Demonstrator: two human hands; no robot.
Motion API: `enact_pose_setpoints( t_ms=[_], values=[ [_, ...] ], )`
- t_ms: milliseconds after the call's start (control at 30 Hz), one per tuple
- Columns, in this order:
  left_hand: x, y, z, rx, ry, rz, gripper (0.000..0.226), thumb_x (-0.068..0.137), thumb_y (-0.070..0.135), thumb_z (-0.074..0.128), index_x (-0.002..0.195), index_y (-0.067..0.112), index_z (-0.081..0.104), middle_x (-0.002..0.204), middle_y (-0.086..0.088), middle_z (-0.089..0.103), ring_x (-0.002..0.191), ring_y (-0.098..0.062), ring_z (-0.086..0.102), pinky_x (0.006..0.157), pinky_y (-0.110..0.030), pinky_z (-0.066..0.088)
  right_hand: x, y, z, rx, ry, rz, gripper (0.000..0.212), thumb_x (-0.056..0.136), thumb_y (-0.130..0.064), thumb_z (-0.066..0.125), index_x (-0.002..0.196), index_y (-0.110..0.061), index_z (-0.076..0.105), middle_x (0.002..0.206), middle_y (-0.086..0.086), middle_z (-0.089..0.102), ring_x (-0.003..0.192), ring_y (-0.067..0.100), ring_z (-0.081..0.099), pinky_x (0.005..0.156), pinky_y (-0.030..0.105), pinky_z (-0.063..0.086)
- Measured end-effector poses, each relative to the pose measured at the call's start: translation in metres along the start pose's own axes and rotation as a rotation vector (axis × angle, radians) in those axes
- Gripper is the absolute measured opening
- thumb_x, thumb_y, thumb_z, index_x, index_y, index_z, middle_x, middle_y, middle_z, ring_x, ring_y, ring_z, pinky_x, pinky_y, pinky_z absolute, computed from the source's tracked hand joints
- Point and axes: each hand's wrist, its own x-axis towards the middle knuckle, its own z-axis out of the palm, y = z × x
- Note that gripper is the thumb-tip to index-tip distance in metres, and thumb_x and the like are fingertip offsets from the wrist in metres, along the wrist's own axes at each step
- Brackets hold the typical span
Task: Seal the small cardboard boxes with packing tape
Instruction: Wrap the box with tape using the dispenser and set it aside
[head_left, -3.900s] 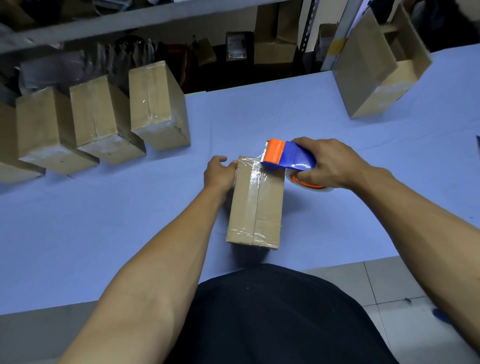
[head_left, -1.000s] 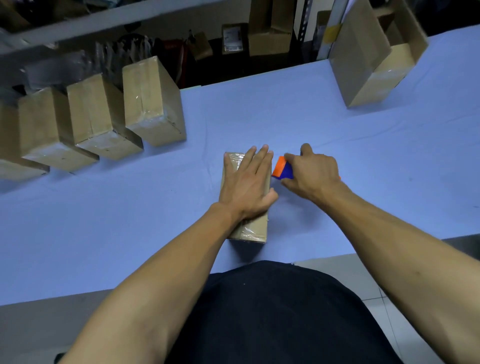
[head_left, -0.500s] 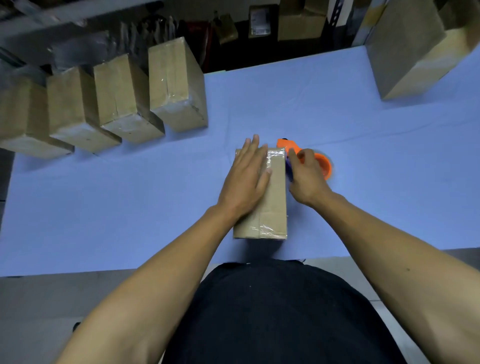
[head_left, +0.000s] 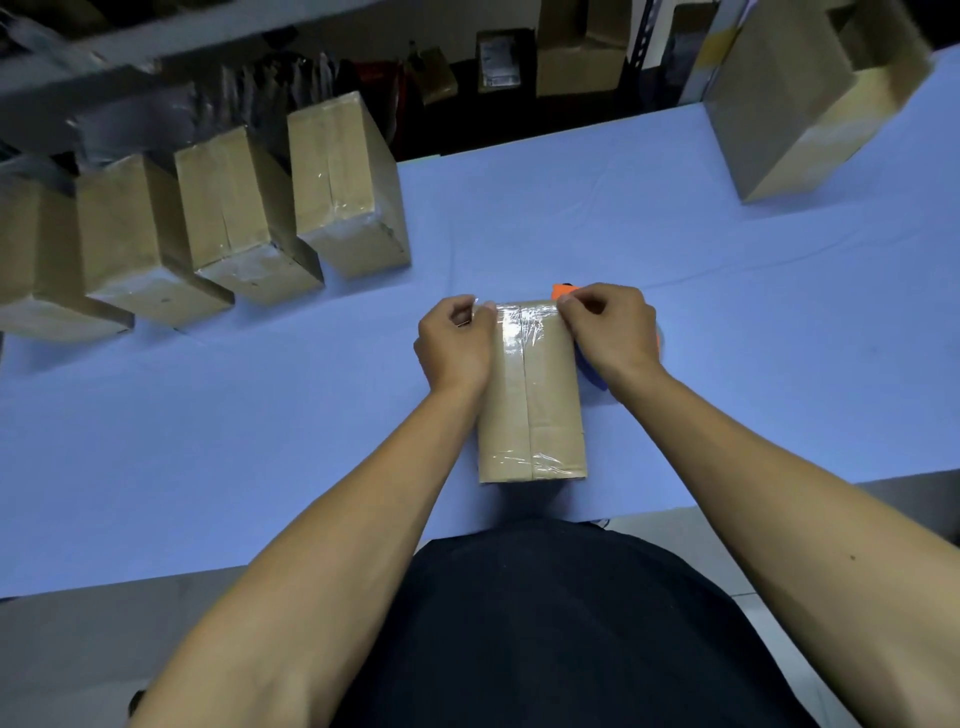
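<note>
A small cardboard box (head_left: 535, 410) lies lengthwise on the blue table (head_left: 260, 415) in front of me. Clear tape crosses its far end and its near end. My left hand (head_left: 454, 345) sits at the box's far left corner, fingers curled, pinching the tape's loose end there. My right hand (head_left: 610, 332) sits at the far right corner, fingertips pinching the tape at that edge. The orange and blue tape dispenser (head_left: 563, 290) lies on the table behind my right hand, mostly hidden by it.
Several taped boxes (head_left: 343, 182) stand in a row at the back left. A larger open carton (head_left: 800, 93) stands at the back right. Shelving with packages runs behind the table. The near table edge lies just before my torso.
My right hand set the dispenser down beside the box. My left hand, flat on the box top before, slid to the far left corner. Both hands now pinch the tape ends.
</note>
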Motion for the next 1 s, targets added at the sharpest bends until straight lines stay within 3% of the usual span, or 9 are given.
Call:
enact_pose_setpoints(
  t_ms=[67, 167, 267, 400, 633, 767, 1000],
  values=[
    [0.003, 0.003, -0.002, -0.089, 0.04, -0.05, 0.023, 0.083, 0.029, 0.077, 0.104, 0.02, 0.073, 0.094, 0.009, 0.072, 0.094, -0.009, 0.068, 0.091, -0.024, 0.051, -0.001, -0.006, 0.003, 0.054, 0.015, -0.002, 0.022, 0.092, -0.035, 0.064, 0.091, -0.019, 0.079, 0.094, -0.01, 0.076, 0.08, 0.002, 0.059, 0.066, 0.006, 0.041],
    [0.007, 0.012, -0.008, -0.284, 0.099, -0.117, 0.019, 0.08, 0.025, 0.081, 0.095, 0.02, 0.071, 0.082, 0.012, 0.071, 0.087, -0.01, 0.07, 0.091, -0.029, 0.056, -0.002, -0.024, 0.008, 0.136, 0.045, -0.062, 0.02, 0.087, -0.037, 0.069, 0.085, -0.019, 0.077, 0.085, -0.011, 0.074, 0.083, 0.006, 0.065, 0.082, 0.028, 0.052],
    [0.013, 0.027, -0.017, -0.451, 0.138, -0.117, 0.021, 0.08, 0.019, 0.082, 0.096, 0.017, 0.069, 0.087, 0.006, 0.073, 0.083, -0.01, 0.07, 0.092, -0.031, 0.056, -0.001, -0.046, 0.012, 0.209, 0.066, -0.128, 0.016, 0.085, -0.033, 0.071, 0.08, -0.019, 0.074, 0.081, -0.014, 0.072, 0.077, 0.001, 0.064, 0.08, 0.032, 0.053],
    [0.024, 0.049, -0.03, -0.581, 0.165, -0.02, 0.018, 0.08, 0.012, 0.081, 0.095, 0.011, 0.072, 0.088, -0.002, 0.075, 0.077, -0.01, 0.069, 0.086, -0.028, 0.058, 0.004, -0.072, 0.016, 0.31, 0.088, -0.195, 0.013, 0.085, -0.028, 0.07, 0.074, -0.021, 0.07, 0.076, -0.014, 0.069, 0.071, 0.007, 0.064, 0.073, 0.032, 0.054],
    [0.033, 0.065, -0.046, -0.522, 0.185, 0.205, 0.004, 0.086, 0.012, 0.075, 0.084, 0.016, 0.074, 0.081, 0.003, 0.074, 0.074, -0.003, 0.067, 0.07, -0.014, 0.051, 0.014, -0.094, 0.026, 0.428, 0.121, -0.312, 0.011, 0.087, -0.02, 0.068, 0.076, -0.017, 0.066, 0.077, -0.008, 0.065, 0.074, 0.003, 0.061, 0.078, 0.029, 0.052],
    [0.04, 0.057, -0.048, -0.421, 0.146, 0.208, 0.014, 0.091, 0.013, 0.068, 0.079, 0.021, 0.067, 0.073, 0.01, 0.066, 0.066, 0.002, 0.059, 0.064, -0.011, 0.045, 0.015, -0.088, 0.033, 0.418, 0.098, -0.33, 0.011, 0.085, -0.017, 0.067, 0.076, -0.013, 0.066, 0.074, -0.007, 0.065, 0.075, 0.005, 0.06, 0.08, 0.03, 0.052],
    [0.04, 0.04, -0.044, -0.371, 0.161, 0.176, 0.01, 0.097, 0.015, 0.058, 0.088, 0.017, 0.06, 0.091, 0.001, 0.063, 0.081, -0.009, 0.056, 0.071, -0.015, 0.044, 0.007, -0.084, 0.045, 0.372, 0.101, -0.29, 0.011, 0.083, -0.016, 0.065, 0.073, -0.017, 0.062, 0.083, 0.003, 0.067, 0.078, 0.002, 0.061, 0.084, 0.03, 0.053]
  ],
)
